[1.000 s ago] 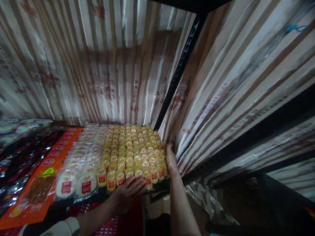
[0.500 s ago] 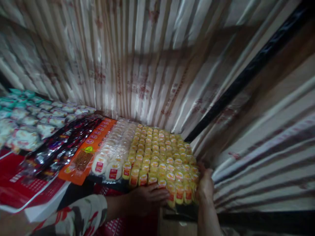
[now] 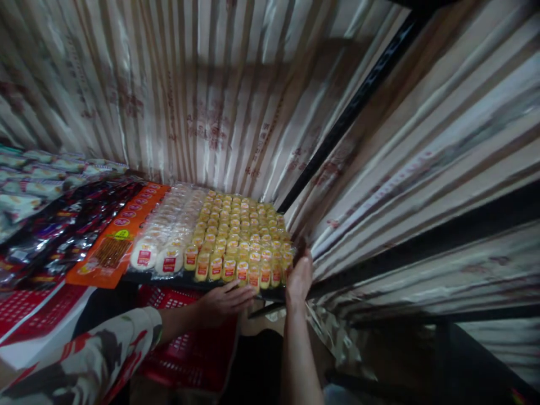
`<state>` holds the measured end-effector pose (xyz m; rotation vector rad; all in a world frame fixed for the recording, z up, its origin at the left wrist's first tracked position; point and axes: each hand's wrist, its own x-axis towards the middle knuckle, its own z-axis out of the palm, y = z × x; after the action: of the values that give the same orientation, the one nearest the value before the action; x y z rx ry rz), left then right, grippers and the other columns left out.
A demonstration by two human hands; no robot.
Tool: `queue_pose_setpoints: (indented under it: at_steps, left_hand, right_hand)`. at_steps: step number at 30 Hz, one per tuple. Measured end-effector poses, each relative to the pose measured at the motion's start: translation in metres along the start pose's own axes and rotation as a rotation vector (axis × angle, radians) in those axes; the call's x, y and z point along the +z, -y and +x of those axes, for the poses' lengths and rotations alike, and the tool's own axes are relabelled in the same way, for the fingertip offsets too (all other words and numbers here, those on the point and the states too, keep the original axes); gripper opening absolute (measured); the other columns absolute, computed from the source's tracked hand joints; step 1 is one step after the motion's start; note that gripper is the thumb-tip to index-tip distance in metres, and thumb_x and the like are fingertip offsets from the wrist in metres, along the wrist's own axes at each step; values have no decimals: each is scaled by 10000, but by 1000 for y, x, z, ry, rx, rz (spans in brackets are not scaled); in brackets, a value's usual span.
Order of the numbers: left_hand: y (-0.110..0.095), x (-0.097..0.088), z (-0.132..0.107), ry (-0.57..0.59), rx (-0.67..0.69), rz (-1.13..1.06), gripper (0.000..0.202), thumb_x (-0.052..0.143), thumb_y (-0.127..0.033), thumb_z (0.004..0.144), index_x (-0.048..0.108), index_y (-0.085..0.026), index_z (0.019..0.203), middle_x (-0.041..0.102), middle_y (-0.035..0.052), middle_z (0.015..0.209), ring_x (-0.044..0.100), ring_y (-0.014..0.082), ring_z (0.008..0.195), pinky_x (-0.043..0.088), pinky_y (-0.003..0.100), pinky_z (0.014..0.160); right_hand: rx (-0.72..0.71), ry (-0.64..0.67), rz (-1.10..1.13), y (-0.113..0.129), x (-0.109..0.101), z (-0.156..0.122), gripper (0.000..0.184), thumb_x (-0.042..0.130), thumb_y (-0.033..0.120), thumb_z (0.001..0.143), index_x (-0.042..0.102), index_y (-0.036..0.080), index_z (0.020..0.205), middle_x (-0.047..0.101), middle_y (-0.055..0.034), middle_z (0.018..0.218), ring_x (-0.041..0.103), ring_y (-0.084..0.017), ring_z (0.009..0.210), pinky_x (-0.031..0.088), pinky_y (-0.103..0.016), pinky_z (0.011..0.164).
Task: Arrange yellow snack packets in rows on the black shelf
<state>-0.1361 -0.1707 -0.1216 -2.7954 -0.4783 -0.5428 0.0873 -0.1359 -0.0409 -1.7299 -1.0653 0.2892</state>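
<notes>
Small yellow-wrapped snack cakes (image 3: 236, 230) stand packed in several tight rows on the end of a dark shelf, their fronts carrying red and white labels. My left hand (image 3: 230, 298) lies along the front lower edge of these cakes, fingers stretched and touching the front row. At the right end of the rows, my right hand (image 3: 298, 277) rests flat against the side, its fingers pointing up and partly hidden. Just left of the yellow rows are round white wrapped cakes (image 3: 169, 257). Beside them lies an orange snack packet (image 3: 113, 247).
Dark shiny packets (image 3: 71, 219) and white packets (image 3: 25, 188) fill the shelf's left part. Pleated printed sheeting (image 3: 211, 95) hangs behind, crossed by a black pole (image 3: 337, 124). Below stands a red perforated basket (image 3: 189, 351).
The view has swung right and down, so the shelf and both hands appear farther left. Both hands remain against the yellow cakes, which look more evenly lined up at the front.
</notes>
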Motion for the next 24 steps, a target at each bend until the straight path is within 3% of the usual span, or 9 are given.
queue_pose_setpoints:
  at_steps: [2,5,9,11,14,19,24]
  left_hand:
    - [-14,2,2,-14,-20,9,509,443,-149,842,377,-151,1347,303,70,1475,203,202,1379,253,414,1130]
    - [-24,2,7,-18,-39,29,439,413,-158,871,425,-125,1308,368,84,1440,250,212,1363,270,408,1121]
    - [-17,-1,13,96,-77,10,409,332,-225,916,449,-93,1285,445,98,1385,326,238,1327,287,433,1105]
    - [-12,-1,13,98,-126,-12,412,313,-236,916,463,-116,1280,449,96,1382,331,245,1325,288,451,1103]
    - [-11,4,10,28,-147,-47,415,319,-222,900,472,-129,1275,461,101,1372,339,262,1320,305,476,1090]
    - [-19,11,11,-40,-155,-30,428,287,-220,903,457,-128,1284,462,106,1370,329,261,1326,336,486,1065]
    - [-39,-18,3,-7,-125,134,417,250,-224,927,509,-151,1246,458,56,1382,343,207,1321,364,390,1076]
  right_hand:
    - [-52,-32,-1,-5,-2,-32,707,158,510,894,328,6,1361,330,-188,1431,268,-230,1343,178,-363,1122]
    - [-90,57,-30,-18,4,-76,656,158,498,902,389,62,1336,310,-160,1448,246,-221,1356,184,-418,1118]
    - [-104,160,-21,-36,16,-116,654,188,504,901,419,54,1316,323,-173,1437,252,-235,1353,195,-448,1112]
    - [-94,188,-17,-41,19,-125,648,192,510,899,442,69,1302,332,-170,1434,270,-246,1345,204,-466,1106]
    - [-110,205,-32,-43,19,-125,642,191,511,899,446,84,1304,308,-161,1450,238,-250,1360,199,-480,1105]
    - [-108,82,-100,-42,12,-94,685,164,523,890,332,74,1378,205,-152,1493,132,-239,1393,145,-473,1120]
    - [-129,158,-130,-51,6,-73,879,136,620,844,326,-77,1343,279,-257,1436,197,-301,1370,154,-460,1126]
